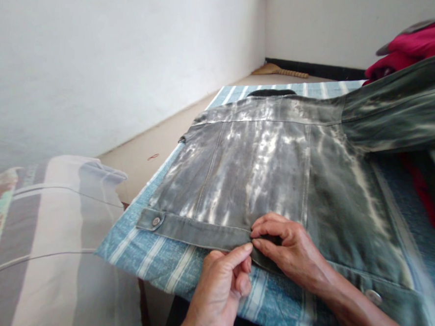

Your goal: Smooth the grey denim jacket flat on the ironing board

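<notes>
- My L hand [221, 286] & R hand [289, 248] both pinched shut on hem band [202, 232] of denim jacket [261, 170], lying back-up on striped cloth [160, 258].
- Step, I reckon: smoothing hem; next needs an even outward pull.
- Far: red clothes [419, 45].

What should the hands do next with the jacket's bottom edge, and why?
Probably tug the waistband flat toward the near edge: both hands, left and right, pinch it mid-hem, where the jacket puckers slightly on the striped cloth.

Bright soft daylight, faint shadows, right edge motion-blurred, wide-angle stretch at edges
</notes>
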### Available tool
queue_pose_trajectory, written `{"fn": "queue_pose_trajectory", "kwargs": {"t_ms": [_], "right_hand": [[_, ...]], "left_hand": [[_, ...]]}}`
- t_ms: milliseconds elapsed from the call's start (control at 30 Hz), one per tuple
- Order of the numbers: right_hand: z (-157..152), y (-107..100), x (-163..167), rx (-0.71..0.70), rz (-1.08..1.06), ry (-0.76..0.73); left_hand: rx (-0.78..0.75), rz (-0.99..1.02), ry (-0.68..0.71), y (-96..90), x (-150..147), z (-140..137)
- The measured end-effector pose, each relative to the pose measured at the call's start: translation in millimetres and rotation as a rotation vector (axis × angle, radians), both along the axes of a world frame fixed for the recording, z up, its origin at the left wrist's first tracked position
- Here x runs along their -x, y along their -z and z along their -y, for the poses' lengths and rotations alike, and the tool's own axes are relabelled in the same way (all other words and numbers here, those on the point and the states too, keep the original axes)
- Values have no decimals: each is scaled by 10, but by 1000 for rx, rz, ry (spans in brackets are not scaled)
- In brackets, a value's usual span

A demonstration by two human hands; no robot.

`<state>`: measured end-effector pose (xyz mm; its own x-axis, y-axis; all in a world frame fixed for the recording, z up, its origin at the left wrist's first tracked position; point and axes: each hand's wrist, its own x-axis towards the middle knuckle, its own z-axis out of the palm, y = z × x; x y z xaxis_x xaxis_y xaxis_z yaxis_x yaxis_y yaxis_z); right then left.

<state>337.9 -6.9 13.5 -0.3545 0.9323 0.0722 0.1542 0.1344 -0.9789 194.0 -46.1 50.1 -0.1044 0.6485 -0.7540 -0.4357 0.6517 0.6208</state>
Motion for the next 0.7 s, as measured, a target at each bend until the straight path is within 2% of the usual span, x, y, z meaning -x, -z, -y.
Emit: {"fn": "queue_pose_trajectory", "kwargs": {"t_ms": [367,700], "right_hand": [[9,-19,-11,-1,14,-17],[11,-39,19,-130,122,-53]], "left_hand": [[-29,0,11,5,-8,16],[-72,13,16,14,7,24]]}}
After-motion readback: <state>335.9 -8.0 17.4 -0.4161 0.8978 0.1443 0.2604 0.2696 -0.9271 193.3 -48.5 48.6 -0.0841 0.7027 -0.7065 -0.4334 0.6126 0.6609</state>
